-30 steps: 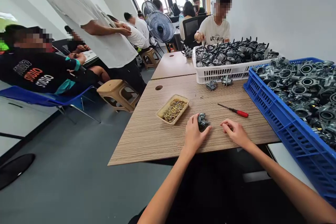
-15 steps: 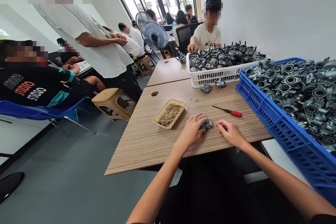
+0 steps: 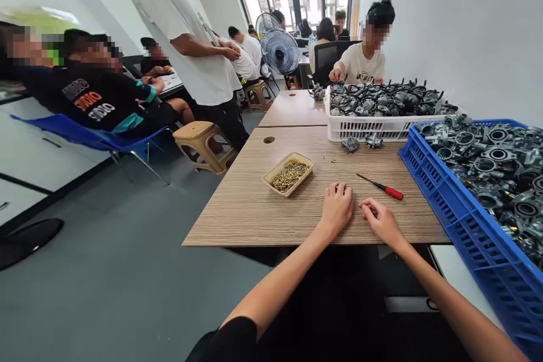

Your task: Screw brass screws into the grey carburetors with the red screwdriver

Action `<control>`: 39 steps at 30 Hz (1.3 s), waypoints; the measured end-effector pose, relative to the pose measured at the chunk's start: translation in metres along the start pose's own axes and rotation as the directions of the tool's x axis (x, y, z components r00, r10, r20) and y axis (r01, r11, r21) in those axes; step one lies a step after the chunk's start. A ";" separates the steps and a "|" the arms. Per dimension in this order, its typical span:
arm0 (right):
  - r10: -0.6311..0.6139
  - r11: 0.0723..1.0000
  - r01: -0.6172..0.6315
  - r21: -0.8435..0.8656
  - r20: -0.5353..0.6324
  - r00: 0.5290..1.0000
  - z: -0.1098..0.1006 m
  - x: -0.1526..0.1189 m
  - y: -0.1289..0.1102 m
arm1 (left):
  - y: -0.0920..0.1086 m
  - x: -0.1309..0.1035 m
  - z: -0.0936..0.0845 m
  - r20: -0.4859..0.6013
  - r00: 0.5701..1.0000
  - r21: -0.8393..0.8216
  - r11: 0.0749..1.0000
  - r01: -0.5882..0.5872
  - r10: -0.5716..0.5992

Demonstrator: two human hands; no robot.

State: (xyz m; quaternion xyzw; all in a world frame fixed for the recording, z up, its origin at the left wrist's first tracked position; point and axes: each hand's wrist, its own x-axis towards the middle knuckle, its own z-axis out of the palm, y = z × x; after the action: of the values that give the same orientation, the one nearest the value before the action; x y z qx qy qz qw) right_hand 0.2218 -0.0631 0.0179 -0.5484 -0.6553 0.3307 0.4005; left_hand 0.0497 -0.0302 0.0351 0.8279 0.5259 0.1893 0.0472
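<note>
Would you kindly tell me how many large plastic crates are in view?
2: a white crate beyond the red screwdriver, and a blue crate right of it. Others behind them could be hidden.

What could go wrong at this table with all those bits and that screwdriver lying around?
The open tub of little gold-coloured pieces sits near the left hand, so a careless bump might spill them.

The red-handled screwdriver lies loose beyond the right hand; a nudge could send it rolling.

The blue crate is heaped with metal parts, so one might tumble off if it gets jolted.
</note>
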 end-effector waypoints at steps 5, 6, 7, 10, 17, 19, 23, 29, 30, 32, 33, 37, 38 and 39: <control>-0.023 1.000 0.023 0.007 -0.007 1.000 -0.002 0.001 0.002 | -0.010 0.006 -0.001 0.026 0.984 -0.295 0.942 -0.161 0.176; -0.017 1.000 0.018 0.009 -0.018 1.000 -0.002 0.001 0.003 | -0.011 0.006 -0.001 0.007 0.984 -0.373 0.913 -0.164 0.179; -0.011 1.000 0.012 0.012 -0.029 1.000 -0.002 0.001 0.004 | -0.013 0.007 -0.001 -0.017 0.986 -0.452 0.878 -0.156 0.166; -0.003 1.000 0.003 0.012 -0.039 0.999 -0.003 0.001 0.006 | -0.022 0.011 0.001 -0.054 0.997 -0.683 0.727 -0.075 0.053; 0.009 1.000 -0.009 -0.007 -0.029 1.000 -0.003 0.002 0.004 | -0.054 0.008 -0.006 0.031 0.995 -0.841 0.535 0.078 -0.096; 0.010 1.000 -0.010 -0.015 -0.031 0.999 -0.003 0.001 0.003 | -0.059 0.006 -0.009 0.032 0.996 -0.842 0.534 0.069 -0.078; 0.016 0.999 -0.016 -0.029 -0.024 1.000 -0.004 0.001 0.000 | -0.060 0.002 -0.011 0.019 0.996 -0.856 0.514 0.062 -0.088; 0.017 0.998 -0.018 -0.058 -0.024 1.000 -0.005 0.000 -0.004 | -0.060 -0.001 -0.003 -0.004 0.987 -0.875 0.479 0.075 -0.161; 0.015 0.998 -0.016 -0.062 -0.023 1.000 -0.005 0.000 -0.004 | -0.061 -0.001 -0.001 -0.008 0.986 -0.879 0.472 0.074 -0.169; 0.012 0.998 -0.014 -0.069 -0.026 1.000 -0.004 0.000 -0.004 | -0.064 -0.001 0.001 -0.005 0.985 -0.887 0.455 0.076 -0.174; 0.013 0.997 -0.015 -0.071 -0.027 1.000 -0.004 0.000 -0.004 | -0.066 0.000 0.002 0.001 0.985 -0.893 0.444 0.078 -0.172; 0.019 0.997 -0.021 -0.073 -0.028 0.999 -0.003 0.000 -0.002 | -0.072 0.007 0.003 0.031 0.988 -0.913 0.398 0.090 -0.150; 0.018 0.997 -0.019 -0.071 -0.028 0.999 -0.003 0.000 -0.002 | -0.073 0.010 0.003 0.043 0.989 -0.914 0.394 0.097 -0.143; 0.015 0.998 -0.017 -0.068 -0.029 0.999 -0.003 0.000 -0.002 | -0.074 0.013 0.003 0.056 0.989 -0.912 0.395 0.107 -0.136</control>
State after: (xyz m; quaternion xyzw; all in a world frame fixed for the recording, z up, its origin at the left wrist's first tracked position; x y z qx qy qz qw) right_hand 0.2236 -0.0634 0.0208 -0.5716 -0.6561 0.3035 0.3882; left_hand -0.0077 0.0143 0.0154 0.6249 0.3969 0.4526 0.4972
